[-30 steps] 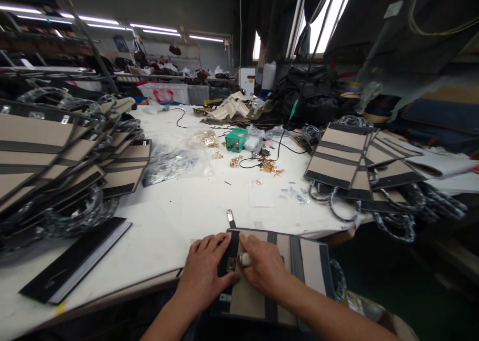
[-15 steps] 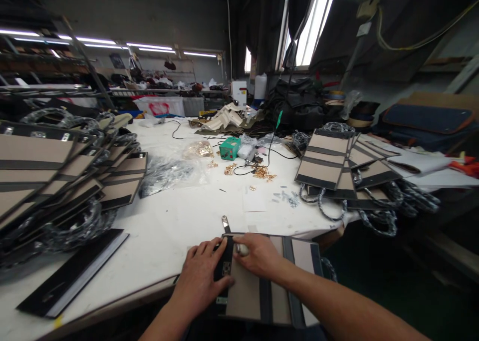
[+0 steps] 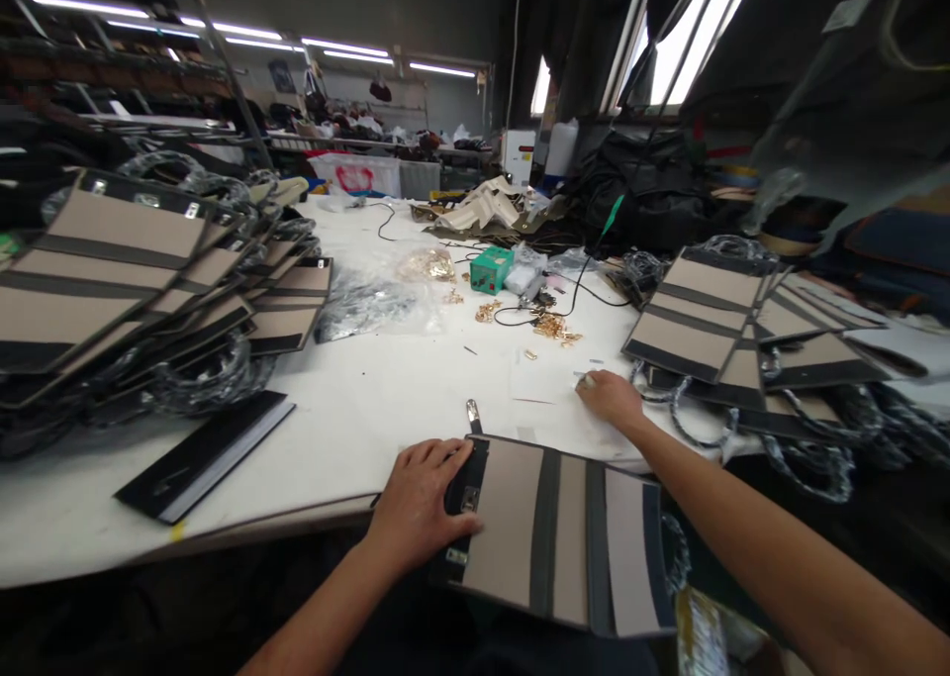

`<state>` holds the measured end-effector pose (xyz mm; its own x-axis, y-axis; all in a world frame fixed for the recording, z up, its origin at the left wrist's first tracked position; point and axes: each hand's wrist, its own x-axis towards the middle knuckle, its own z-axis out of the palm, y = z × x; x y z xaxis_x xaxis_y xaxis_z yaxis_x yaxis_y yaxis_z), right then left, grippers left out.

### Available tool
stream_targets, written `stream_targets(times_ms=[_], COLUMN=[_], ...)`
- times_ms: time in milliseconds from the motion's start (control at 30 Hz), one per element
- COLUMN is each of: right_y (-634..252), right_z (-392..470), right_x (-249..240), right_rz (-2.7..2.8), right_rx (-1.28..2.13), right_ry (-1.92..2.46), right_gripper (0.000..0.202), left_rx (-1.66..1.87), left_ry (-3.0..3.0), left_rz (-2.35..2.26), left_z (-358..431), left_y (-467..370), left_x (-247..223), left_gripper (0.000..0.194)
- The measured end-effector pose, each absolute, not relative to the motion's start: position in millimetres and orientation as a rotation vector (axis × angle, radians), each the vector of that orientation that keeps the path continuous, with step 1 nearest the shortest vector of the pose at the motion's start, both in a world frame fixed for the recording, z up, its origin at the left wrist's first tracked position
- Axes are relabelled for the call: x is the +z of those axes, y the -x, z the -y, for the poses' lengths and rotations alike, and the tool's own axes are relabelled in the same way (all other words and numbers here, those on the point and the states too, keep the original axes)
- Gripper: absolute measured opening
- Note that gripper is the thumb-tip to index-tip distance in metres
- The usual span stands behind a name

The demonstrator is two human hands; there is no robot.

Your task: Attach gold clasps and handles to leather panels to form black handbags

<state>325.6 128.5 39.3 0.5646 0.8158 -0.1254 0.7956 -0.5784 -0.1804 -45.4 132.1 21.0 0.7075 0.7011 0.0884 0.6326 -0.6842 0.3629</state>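
My left hand [image 3: 422, 498] grips the left edge of a beige and dark-grey bag panel [image 3: 509, 518] at the front of the table. Its thumb lies on the panel and its fingers reach over the dark edge strip, which carries small metal plates [image 3: 470, 499]. A metal-tipped tab [image 3: 473, 417] sticks out beyond the panel's top edge. Further right, my right hand [image 3: 613, 397] is down at the tabletop, fingers closed together beside a white paper sheet [image 3: 532, 379]. Something small and pale shows at its fingertips, too small to name. The hand hides most of the small metal strips there.
Stacked bag panels with plastic-wrapped handles stand left [image 3: 111, 250] and right [image 3: 694, 310]. A green box [image 3: 491, 270] with a cable sits mid-table, near gold-coloured fittings [image 3: 555, 328] and clear plastic bags [image 3: 378, 305]. A black folded piece [image 3: 200, 458] lies at the left front.
My right hand has left the panel's top left part and moved right and away to the small metal strips. My left hand still holds the panel's edge. The view has shifted left.
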Motion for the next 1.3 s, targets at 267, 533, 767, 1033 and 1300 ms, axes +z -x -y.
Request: stream_targets(times_ms=[267, 533, 767, 1033, 1300], right_y=[-287.0, -176.2, -174.1, -170.7, -171.9], right_z=[-123.7, -123.0, -128.5, -131.6, -132.9], right_x=[67.9, 66.5, 58.4, 64.1, 60.2], right_rz=[1.539, 1.632, 1.723, 1.750, 1.732], right_rx=[0.647, 1.250, 1.169, 1.203, 1.239], right_ry=[2.390, 1.782, 1.868, 1.870, 1.880], right_gripper=[0.027, 0.021, 0.022, 0.019, 0.022], left_rx=[0.353, 0.379, 0.360, 0.389, 0.383], left_ry=[-2.577, -2.571, -2.554, -2.539, -2.540], left_rz=[-1.046, -1.031, -1.034, -1.023, -1.024], left_z=[-129.0, -128.3, -128.5, -128.7, -128.7], left_y=[45.4, 46.7, 47.2, 47.7, 47.7], left_x=[20.6, 18.7, 19.5, 20.0, 19.8], left_gripper=[0.090, 0.095, 0.095, 0.094, 0.094])
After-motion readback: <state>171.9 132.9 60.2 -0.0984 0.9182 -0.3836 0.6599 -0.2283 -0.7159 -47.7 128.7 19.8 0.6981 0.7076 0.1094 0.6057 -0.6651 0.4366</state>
